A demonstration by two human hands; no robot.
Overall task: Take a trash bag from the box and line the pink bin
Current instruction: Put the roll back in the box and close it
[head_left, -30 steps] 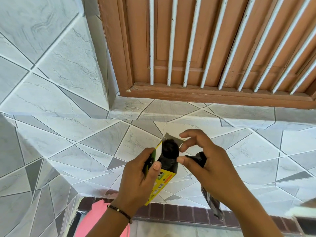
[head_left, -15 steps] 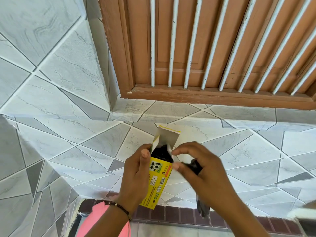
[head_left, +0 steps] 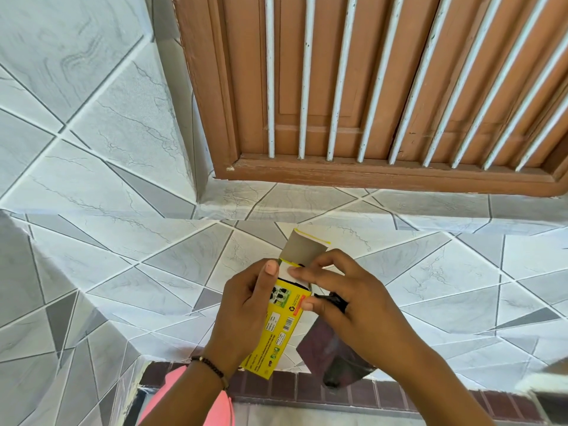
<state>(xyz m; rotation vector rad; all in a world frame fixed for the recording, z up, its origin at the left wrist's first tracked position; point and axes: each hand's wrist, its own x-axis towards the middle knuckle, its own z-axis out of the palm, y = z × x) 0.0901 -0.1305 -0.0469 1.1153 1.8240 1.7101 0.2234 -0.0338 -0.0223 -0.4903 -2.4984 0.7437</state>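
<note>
In front of you the grey marbled tile wall [head_left: 92, 155] fills the left and lower scene, with the brown wooden shutter [head_left: 368, 87] and its white bars far and to the right. Near the bottom edge, the pink bin [head_left: 181, 395] shows only as a sliver behind your left forearm. Your left hand [head_left: 242, 315] is wrapped around the yellow box [head_left: 276, 330], held tilted, thumb pressed near its open top. Your right hand [head_left: 347, 299] pinches the black trash bag [head_left: 332, 355] against its palm, the bag hanging down beside the box, while its fingertips [head_left: 295, 273] press a white flap at the box's mouth.
</note>
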